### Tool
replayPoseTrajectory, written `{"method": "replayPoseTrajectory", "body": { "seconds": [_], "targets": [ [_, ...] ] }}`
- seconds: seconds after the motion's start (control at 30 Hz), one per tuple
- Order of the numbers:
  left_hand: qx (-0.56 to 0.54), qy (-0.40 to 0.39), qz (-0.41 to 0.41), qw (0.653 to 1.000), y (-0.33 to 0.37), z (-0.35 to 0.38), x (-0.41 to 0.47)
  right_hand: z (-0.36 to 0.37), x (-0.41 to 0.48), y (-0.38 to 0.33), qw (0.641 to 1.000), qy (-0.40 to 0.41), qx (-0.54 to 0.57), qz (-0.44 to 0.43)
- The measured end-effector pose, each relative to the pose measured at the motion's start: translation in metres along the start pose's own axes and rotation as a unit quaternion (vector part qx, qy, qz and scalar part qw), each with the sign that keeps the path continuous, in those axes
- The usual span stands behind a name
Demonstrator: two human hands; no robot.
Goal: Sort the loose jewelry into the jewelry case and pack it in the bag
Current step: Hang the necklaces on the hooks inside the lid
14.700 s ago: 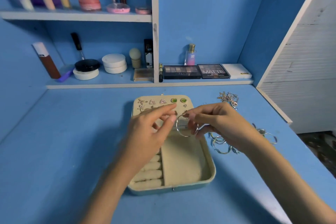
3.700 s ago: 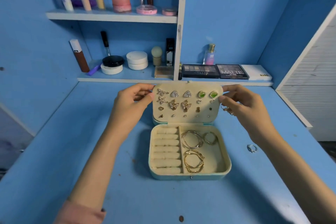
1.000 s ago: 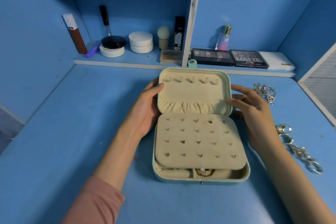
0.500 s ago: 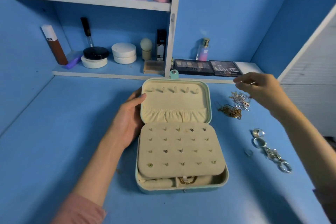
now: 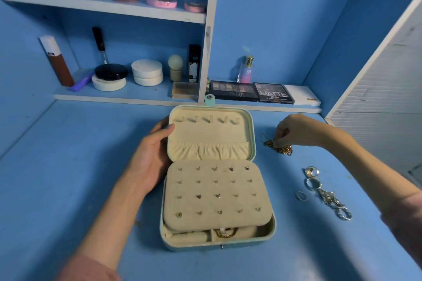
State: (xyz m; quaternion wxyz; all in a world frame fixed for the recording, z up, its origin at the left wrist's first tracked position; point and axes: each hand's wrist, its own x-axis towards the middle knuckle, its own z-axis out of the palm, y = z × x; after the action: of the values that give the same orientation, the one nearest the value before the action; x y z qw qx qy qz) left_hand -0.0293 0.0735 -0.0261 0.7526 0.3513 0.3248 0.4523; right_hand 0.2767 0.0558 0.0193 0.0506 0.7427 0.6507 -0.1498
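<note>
A mint jewelry case (image 5: 219, 245) lies open on the blue desk. Its cream earring panel (image 5: 217, 196) is folded flat over the tray, showing the backs of several studs. A gold piece (image 5: 225, 234) peeks out beneath it. My left hand (image 5: 153, 155) holds the left edge of the upright lid (image 5: 211, 128), thumb on the rim. To the right of the case, my right hand (image 5: 294, 131) pinches a tangled gold chain (image 5: 282, 148) on the desk. Silver rings and chains (image 5: 324, 191) lie nearer, right of the case.
A low shelf (image 5: 127, 98) behind the case carries compacts, a foundation bottle and eyeshadow palettes (image 5: 251, 92). A perfume bottle (image 5: 246, 70) stands there too. A white slatted panel (image 5: 376, 102) borders the desk on the right. No bag is in view.
My right hand has come down from above the shelf edge onto the gold chain and now pinches it. My left hand stays on the lid.
</note>
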Motion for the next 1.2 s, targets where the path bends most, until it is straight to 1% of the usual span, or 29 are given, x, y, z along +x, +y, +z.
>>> {"method": "replayPoseTrajectory", "body": {
  "seconds": [0.1,0.17,0.23,0.3,0.4,0.53,0.63,0.7,0.8,0.93,1.1,1.2],
  "targets": [
    [-0.003,0.004,0.001,1.000,0.000,0.000,0.000,0.002,-0.001,0.002,1.000,-0.003,0.022,-0.001],
    [-0.002,0.004,0.000,1.000,0.000,0.000,0.000,0.002,-0.003,0.003,0.999,0.015,0.041,-0.005],
    [-0.001,0.004,-0.001,1.000,0.000,0.000,-0.001,-0.003,-0.007,0.005,0.996,0.046,0.078,-0.007],
    [0.000,0.007,0.000,1.000,0.000,0.000,-0.001,-0.012,-0.013,0.006,0.988,0.067,0.139,-0.016],
    [-0.001,0.008,0.001,1.000,0.000,0.000,-0.001,-0.027,-0.025,0.005,0.954,0.092,0.281,-0.051],
    [0.006,0.001,0.001,1.000,0.000,0.001,-0.001,-0.044,-0.037,-0.004,0.886,0.109,0.441,-0.090],
    [0.008,0.005,0.000,1.000,0.000,0.001,-0.002,-0.050,-0.039,-0.014,0.841,0.111,0.520,-0.098],
    [0.005,0.006,0.000,1.000,0.000,0.000,-0.002,-0.052,-0.040,-0.023,0.829,0.117,0.538,-0.101],
    [-0.001,0.005,0.001,1.000,0.000,0.001,-0.001,-0.054,-0.042,-0.042,0.827,0.128,0.534,-0.122],
    [-0.006,0.001,0.003,1.000,0.001,0.002,-0.002,-0.056,-0.044,-0.074,0.827,0.110,0.525,-0.165],
    [-0.019,0.009,0.006,1.000,0.001,0.002,-0.002,-0.054,-0.038,-0.119,0.846,0.055,0.484,-0.214],
    [-0.022,0.007,0.009,1.000,0.001,0.002,-0.002,-0.045,-0.026,-0.145,0.864,0.047,0.449,-0.221]
  ]
}}
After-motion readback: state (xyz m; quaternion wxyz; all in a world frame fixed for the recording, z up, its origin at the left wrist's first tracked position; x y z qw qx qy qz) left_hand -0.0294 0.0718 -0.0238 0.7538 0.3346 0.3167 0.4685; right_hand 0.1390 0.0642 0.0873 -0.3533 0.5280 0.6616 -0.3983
